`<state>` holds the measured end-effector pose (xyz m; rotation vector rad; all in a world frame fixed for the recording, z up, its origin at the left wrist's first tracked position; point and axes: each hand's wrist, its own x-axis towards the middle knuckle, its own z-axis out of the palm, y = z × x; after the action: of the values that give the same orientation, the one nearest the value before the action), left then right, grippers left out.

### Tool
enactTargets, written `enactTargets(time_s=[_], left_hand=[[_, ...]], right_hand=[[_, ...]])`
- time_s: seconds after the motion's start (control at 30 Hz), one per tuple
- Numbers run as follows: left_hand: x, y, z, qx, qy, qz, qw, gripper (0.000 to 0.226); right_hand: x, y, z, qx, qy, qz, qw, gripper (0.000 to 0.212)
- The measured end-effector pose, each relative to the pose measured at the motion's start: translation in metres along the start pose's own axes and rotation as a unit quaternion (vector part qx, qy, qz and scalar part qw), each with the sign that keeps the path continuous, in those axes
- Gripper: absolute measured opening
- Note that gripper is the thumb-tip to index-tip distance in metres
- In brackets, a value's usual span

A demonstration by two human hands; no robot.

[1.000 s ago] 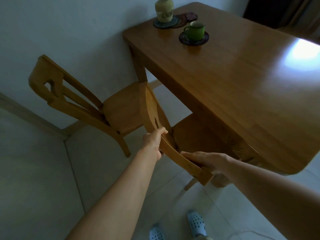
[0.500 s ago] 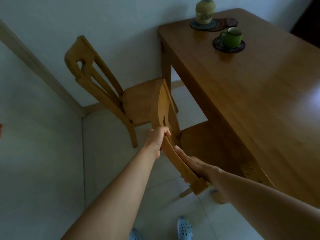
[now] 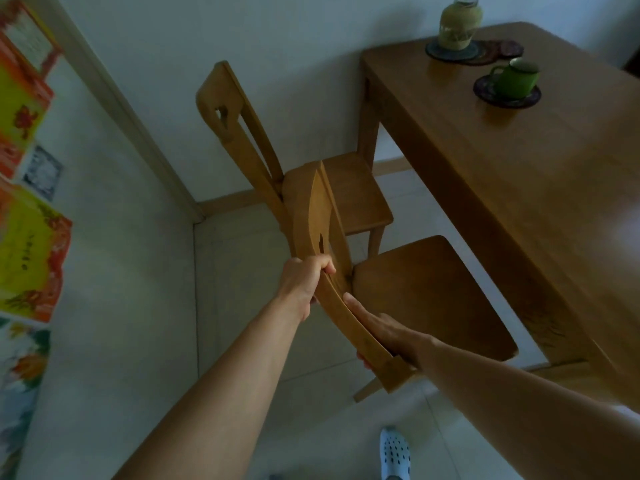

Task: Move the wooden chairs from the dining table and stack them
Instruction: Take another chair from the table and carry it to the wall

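Gripping the near chair point(image 3: 433, 296) by its back rail: left hand point(image 3: 301, 285) fingers curled round it, right hand point(image 3: 384, 336) fingers straight along it, thumb beneath. Seat sits just beside the table point(image 3: 519, 202); far chair point(image 3: 353, 195) untouched by the wall. Nothing stacked yet.

Near chair point(image 3: 433, 299) is straight ahead of me, seat just left of the worktop point(image 3: 519, 202) edge. My left grip point(image 3: 301, 285) is on its backrest rail, my right grip point(image 3: 384, 330) on the same rail, nearer me. Far chair point(image 3: 349, 192) is behind it, by the wall and the worktop's leg. Far end of worktop: jar point(image 3: 459, 24) behind, mug point(image 3: 516, 79) nearer, to its right. My shoe point(image 3: 394, 453) is on the floor below.
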<state>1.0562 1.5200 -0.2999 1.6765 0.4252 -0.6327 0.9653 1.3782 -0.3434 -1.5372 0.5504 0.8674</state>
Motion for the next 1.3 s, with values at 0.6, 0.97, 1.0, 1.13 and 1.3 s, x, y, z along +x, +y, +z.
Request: enactTargets(time_s=[0.6,0.97,1.0,1.13,1.3], left_hand=[[-0.038,-0.063,-0.253,0.01,0.035,-0.006,0.999,0.02],[-0.054,-0.096,-0.344,-0.016,0.074,-0.037,0.996,0.024],[-0.055,-0.098,-0.352,-0.022,0.083,-0.042,0.995,0.022],[-0.064,-0.107,-0.38,-0.046,0.103,-0.056,0.992,0.017],[-0.078,-0.12,-0.405,-0.075,0.131,-0.076,0.986,0.021]], right_hand=[[0.024,-0.033,0.27,-0.03,-0.016,0.028,0.999,0.098],[0.042,-0.041,0.359,-0.072,-0.119,0.068,0.988,0.117],[0.045,-0.042,0.368,-0.075,-0.128,0.071,0.986,0.122],[0.053,-0.043,0.399,-0.091,-0.139,0.082,0.983,0.142],[0.065,-0.036,0.432,-0.106,-0.138,0.105,0.979,0.132]])
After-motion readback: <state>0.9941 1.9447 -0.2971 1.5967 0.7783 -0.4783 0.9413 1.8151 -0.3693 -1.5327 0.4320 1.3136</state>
